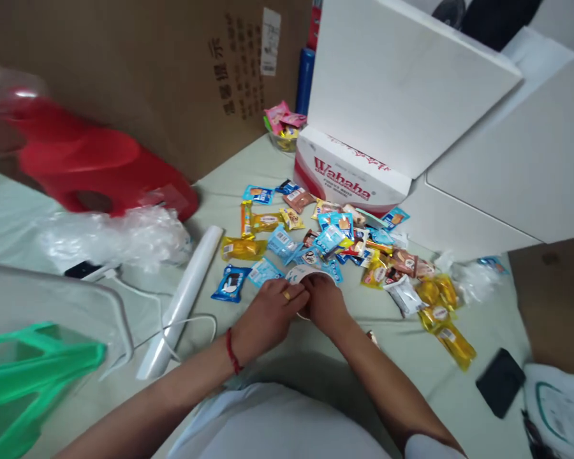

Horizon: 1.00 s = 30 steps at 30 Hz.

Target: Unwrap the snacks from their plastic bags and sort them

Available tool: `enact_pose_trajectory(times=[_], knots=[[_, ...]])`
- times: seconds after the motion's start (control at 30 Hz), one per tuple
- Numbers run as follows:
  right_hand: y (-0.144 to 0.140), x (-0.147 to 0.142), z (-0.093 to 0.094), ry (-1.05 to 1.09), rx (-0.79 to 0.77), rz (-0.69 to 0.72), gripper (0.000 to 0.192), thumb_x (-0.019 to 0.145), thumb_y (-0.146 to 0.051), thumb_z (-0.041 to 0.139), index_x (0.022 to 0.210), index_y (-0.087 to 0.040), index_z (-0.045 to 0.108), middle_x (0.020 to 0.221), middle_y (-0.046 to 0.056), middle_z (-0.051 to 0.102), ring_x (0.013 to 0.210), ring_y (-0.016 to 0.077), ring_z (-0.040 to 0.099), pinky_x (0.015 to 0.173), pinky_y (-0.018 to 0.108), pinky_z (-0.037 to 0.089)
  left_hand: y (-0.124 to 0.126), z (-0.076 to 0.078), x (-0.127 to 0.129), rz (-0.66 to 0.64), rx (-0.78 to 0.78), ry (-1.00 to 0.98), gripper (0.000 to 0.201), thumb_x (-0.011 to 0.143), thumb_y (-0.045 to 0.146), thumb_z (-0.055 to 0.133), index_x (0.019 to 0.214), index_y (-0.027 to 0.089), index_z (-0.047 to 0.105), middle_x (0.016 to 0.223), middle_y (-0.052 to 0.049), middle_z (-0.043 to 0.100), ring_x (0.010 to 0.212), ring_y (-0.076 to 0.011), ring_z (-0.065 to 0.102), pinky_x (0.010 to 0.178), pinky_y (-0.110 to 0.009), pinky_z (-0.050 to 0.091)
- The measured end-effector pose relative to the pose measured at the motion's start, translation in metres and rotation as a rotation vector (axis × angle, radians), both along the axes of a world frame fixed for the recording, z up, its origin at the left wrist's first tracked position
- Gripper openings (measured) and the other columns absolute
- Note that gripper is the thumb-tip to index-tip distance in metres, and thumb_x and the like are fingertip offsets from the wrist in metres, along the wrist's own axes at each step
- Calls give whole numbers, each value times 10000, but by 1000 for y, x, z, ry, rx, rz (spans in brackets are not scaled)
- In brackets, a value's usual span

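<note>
My left hand (268, 312) and my right hand (324, 301) meet at the middle of the pale green surface, both closed on a small white round cup (302, 273) whose rim shows just above the fingers. A ring sits on a left finger and a red string on the left wrist. Just beyond the hands lies a spread of several small snack packets (332, 239) in blue, yellow and brown wrappers. A dark blue packet (230, 282) lies to the left of my left hand.
A white Wahaha carton (354, 175) with its lid up stands behind the packets. A red stool (100, 166), crumpled clear plastic (119, 236), a white roll (186, 296) and a cable lie left. A green stool (23, 376) is near left. A black phone (500, 381) lies right.
</note>
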State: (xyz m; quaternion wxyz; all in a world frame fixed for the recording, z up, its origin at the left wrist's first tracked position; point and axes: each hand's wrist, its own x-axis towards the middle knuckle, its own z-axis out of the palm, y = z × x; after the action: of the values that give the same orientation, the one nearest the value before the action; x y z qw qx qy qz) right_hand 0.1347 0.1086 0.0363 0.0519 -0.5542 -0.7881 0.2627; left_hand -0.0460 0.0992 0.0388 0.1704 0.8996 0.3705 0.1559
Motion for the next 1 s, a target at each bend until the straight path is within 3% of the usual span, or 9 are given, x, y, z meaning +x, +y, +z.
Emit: enact_pose_trajectory(times=[0.17,0.3,0.37,0.5,0.63,0.7,0.8,0.9,1.0], knots=[[-20,82,22,433,274,-333,284,928,-290,577,1190,-230,672,1088,61,714,817,174,654,737,288,549,13,-17,-6,4,22,-118,467,918,-3,415,1294,178,624,1180,-135,676,1037,-232,646,879,-359,562],[14,185,37,157,827,-936,360,910,-316,564,1241,-195,638,1191,114,666,1028,252,623,924,408,513,12,-21,2,-4,-20,-86,289,950,39,452,997,178,700,1029,-106,686,912,-208,659,797,-308,546],[45,225,29,-40,862,-1107,415,894,-237,497,1277,-135,621,1267,184,635,1204,313,561,1092,534,393,8,-16,10,-18,-16,-101,282,946,32,459,971,176,699,1039,-106,688,935,-205,661,825,-304,543],[76,259,5,-108,382,-953,463,835,-190,536,1266,-64,644,1349,248,610,1249,327,562,1093,506,419,-1,0,19,-73,-51,-103,288,954,38,437,964,173,692,1055,-109,691,940,-195,661,835,-289,541],[23,245,24,-128,537,-848,542,925,-282,559,1426,-74,565,1532,275,462,1393,358,474,1123,537,426,-10,17,25,-167,-193,-125,288,971,56,432,938,199,680,1021,-73,689,879,-158,664,794,-245,526],[-27,221,46,-13,615,-591,514,987,-375,553,1468,-193,550,1492,191,543,1393,320,500,1114,518,462,-11,22,35,-216,-242,-146,285,963,46,441,917,203,674,998,-60,689,851,-149,668,766,-233,521],[-99,175,67,146,263,-18,537,966,-460,654,1468,-289,569,1450,128,616,1317,276,605,1062,417,535,-14,27,60,-312,-267,-196,286,948,42,465,894,218,685,985,-53,703,859,-154,687,760,-237,542],[-152,161,63,135,246,-131,267,1026,-311,558,1236,-265,715,1192,105,744,1060,208,733,906,310,598,-18,29,88,-380,-259,-264,311,949,81,510,1061,277,724,1169,-77,718,1039,-188,703,884,-279,583],[-185,211,52,30,417,-497,210,1008,-330,555,1007,-244,746,1011,89,757,906,218,744,781,314,604,-20,28,104,-382,-265,-311,404,964,166,568,1329,320,648,1429,-112,618,1248,-225,642,1029,-352,576]])
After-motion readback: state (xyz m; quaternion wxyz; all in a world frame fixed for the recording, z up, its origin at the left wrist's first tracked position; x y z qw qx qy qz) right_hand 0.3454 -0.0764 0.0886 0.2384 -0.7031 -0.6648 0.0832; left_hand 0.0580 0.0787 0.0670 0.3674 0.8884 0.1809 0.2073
